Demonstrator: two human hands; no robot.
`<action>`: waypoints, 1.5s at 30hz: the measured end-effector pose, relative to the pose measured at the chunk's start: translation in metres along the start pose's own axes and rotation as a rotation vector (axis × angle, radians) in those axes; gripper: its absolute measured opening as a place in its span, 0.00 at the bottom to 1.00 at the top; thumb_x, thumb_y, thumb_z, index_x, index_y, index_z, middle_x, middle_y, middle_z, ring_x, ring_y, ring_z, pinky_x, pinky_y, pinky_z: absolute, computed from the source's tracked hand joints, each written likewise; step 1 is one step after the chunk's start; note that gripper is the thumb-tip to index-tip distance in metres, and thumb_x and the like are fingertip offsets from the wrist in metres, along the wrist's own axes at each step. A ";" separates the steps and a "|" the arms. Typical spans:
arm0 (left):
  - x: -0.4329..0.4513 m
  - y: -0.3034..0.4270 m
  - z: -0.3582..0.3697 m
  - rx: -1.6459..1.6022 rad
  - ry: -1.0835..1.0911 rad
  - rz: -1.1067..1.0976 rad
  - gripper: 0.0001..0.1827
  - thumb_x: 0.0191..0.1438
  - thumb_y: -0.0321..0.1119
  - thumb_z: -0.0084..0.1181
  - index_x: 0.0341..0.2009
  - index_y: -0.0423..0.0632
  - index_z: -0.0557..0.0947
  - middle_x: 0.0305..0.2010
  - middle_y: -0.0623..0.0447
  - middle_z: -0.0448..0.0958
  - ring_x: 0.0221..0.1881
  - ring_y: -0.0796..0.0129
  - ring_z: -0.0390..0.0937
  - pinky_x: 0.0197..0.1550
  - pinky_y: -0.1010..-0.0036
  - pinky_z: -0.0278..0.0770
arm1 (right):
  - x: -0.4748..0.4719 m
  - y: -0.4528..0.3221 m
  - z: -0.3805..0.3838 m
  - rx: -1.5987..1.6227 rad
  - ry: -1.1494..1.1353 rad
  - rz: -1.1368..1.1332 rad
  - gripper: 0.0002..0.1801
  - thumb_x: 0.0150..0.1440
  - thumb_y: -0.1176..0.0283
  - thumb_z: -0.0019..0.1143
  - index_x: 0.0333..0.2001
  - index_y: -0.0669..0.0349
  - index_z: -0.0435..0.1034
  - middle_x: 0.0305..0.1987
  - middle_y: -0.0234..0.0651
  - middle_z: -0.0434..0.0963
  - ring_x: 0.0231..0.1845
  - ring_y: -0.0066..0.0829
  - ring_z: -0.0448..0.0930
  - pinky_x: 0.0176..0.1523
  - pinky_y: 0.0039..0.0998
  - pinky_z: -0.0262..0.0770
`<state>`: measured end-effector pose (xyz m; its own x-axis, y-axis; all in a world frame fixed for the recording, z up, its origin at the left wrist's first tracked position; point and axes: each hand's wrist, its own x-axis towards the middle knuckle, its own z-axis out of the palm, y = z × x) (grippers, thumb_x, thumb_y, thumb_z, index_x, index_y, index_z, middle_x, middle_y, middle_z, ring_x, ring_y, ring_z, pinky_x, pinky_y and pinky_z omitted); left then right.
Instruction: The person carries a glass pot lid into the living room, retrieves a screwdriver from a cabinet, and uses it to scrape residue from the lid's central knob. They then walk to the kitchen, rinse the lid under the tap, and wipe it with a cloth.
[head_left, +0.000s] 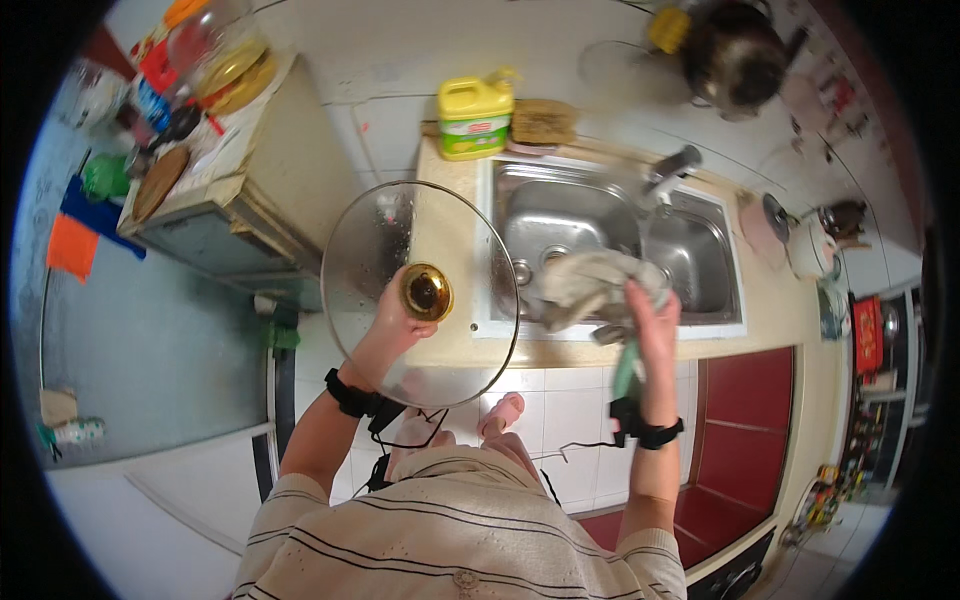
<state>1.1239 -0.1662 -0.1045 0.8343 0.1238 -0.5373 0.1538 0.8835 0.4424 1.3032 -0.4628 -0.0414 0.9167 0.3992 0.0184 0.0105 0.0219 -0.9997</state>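
A round glass pot lid (465, 375) with a metal rim is held up left of the sink by my left hand (390, 322). Its amber knob (427, 292) faces up, and my fingers show around and through the glass by it. Water drops dot the pane. In my right hand (654, 322) is a crumpled greyish-white cloth (600, 281), blurred, above the front of the double stainless-steel sink (570, 202). The cloth hides part of both basins and the divider. Lid and cloth are apart.
Behind the sink stand a yellow detergent jug (472, 120) and a brown sponge (541, 122). The faucet (671, 169) rises at the sink's back edge. A cluttered cabinet (300, 150) stands left; a pink container (765, 225) sits right. A dark pot (735, 64) hangs on the wall.
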 end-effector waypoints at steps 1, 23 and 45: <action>0.010 -0.005 0.012 0.044 0.014 -0.022 0.24 0.58 0.57 0.32 0.31 0.52 0.74 0.22 0.53 0.73 0.08 0.68 0.58 0.08 0.78 0.49 | -0.011 -0.009 0.027 -0.013 -0.003 -0.073 0.17 0.51 0.71 0.59 0.44 0.65 0.69 0.35 0.33 0.77 0.32 0.20 0.77 0.34 0.22 0.75; 0.069 -0.004 0.034 0.164 -0.082 0.040 0.20 0.58 0.53 0.35 0.30 0.52 0.73 0.22 0.54 0.70 0.12 0.69 0.61 0.09 0.79 0.49 | 0.059 0.022 0.039 -0.317 0.027 -0.238 0.22 0.41 0.76 0.58 0.44 0.63 0.69 0.39 0.42 0.77 0.40 0.35 0.78 0.47 0.31 0.72; -0.008 -0.024 0.002 -0.190 -0.289 0.145 0.21 0.51 0.55 0.39 0.32 0.52 0.75 0.26 0.52 0.71 0.25 0.61 0.68 0.19 0.71 0.65 | 0.059 0.075 -0.119 -0.279 0.302 -0.022 0.17 0.50 0.69 0.61 0.42 0.67 0.70 0.38 0.35 0.77 0.38 0.21 0.74 0.43 0.22 0.69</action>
<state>1.1143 -0.1898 -0.1094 0.9592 0.1455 -0.2423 -0.0555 0.9375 0.3434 1.4058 -0.5466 -0.1170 0.9907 0.1130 0.0762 0.1014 -0.2383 -0.9659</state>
